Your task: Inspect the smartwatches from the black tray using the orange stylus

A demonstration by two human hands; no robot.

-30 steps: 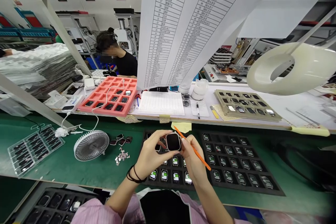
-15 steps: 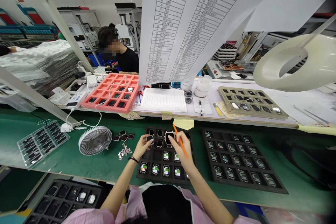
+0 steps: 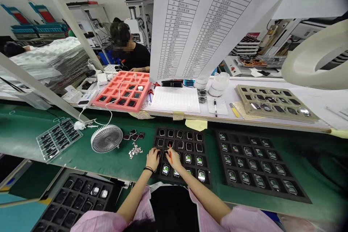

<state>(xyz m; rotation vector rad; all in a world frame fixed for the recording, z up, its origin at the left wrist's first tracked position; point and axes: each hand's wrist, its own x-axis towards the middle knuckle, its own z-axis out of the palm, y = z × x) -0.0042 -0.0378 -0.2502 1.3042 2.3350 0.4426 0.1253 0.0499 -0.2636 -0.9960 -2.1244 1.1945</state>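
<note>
My left hand (image 3: 152,158) reaches over the left side of a black foam tray (image 3: 193,159), its fingertips closed around a dark smartwatch (image 3: 158,154) at a slot there. Beside it, my right hand (image 3: 174,160) works low over the neighbouring slot. An orange pen-shaped stick (image 3: 170,153) is tucked in its fingers, which also meet a dark watch partly hidden under them. Toward the far side of the tray sit watches with dark screens (image 3: 179,134). Nearer me, several watches show lit green-and-white screens (image 3: 187,158).
A second black tray (image 3: 246,163) of watches lies to the right. To the left are a white fan (image 3: 107,138), loose dark watch pieces (image 3: 134,137), small silvery bits (image 3: 135,150) and a clear tray (image 3: 59,139). A shelf behind carries a pink tray (image 3: 115,106) and papers; a person sits beyond.
Both hands have come down and closer together over the tray's left middle slots, bringing the watches they held above it. My view has turned slightly left.
</note>
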